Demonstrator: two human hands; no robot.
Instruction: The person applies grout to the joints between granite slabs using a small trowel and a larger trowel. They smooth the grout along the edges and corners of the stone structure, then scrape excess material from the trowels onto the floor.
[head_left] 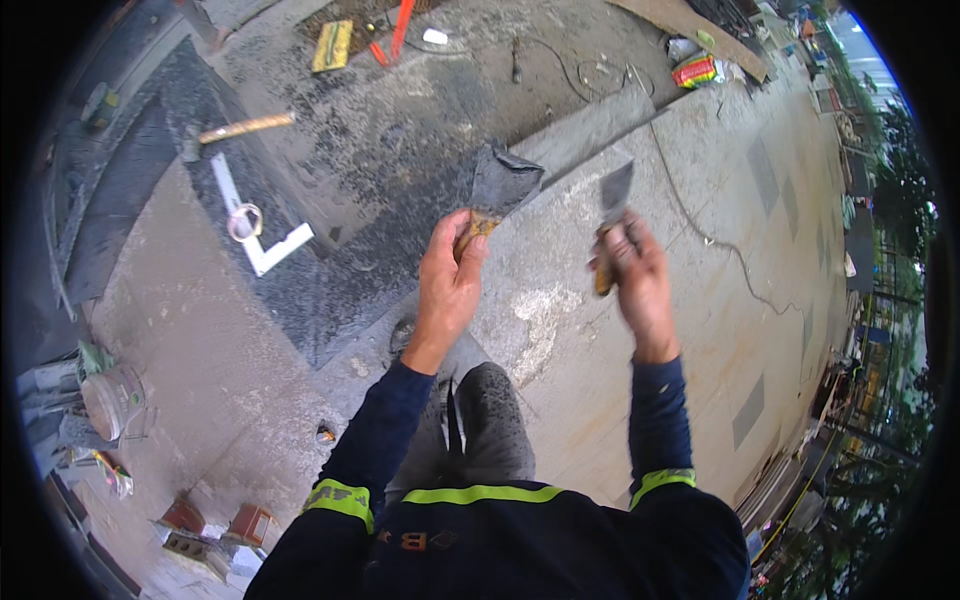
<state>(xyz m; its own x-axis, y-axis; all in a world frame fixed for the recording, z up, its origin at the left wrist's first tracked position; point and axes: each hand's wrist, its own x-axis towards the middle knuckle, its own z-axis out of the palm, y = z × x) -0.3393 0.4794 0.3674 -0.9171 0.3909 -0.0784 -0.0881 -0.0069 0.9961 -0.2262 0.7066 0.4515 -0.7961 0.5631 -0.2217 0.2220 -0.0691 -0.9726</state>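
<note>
Above the person's own knees, over the pale concrete floor (600, 400), both hands are raised with a tool in each. Left hand (448, 285) has its fingers wrapped tight around the wooden handle of a wide scraper (503, 185), whose dark, paste-smeared blade points up and away from the body. Right hand (635, 270), just beside it to the right, is blurred; its fingers look closed around the handle of a narrower putty knife (614, 198), blade also upward. The two blades stand near each other but apart.

To do this well, I judge the narrow blade should meet the wide one flat and be drawn along its face, so the paste transfers cleanly rather than dropping onto the floor. A firm left grip keeps the wide blade steady as a palette.

Beyond the scraper lies a dark stone slab (330, 190), with a white square ruler (262, 235) and a ring of tape (244, 221) on it. Farther left of that, a hammer (240, 128) rests on the slab's edge. A thin cable (700, 225) snakes across the floor to the right.
</note>
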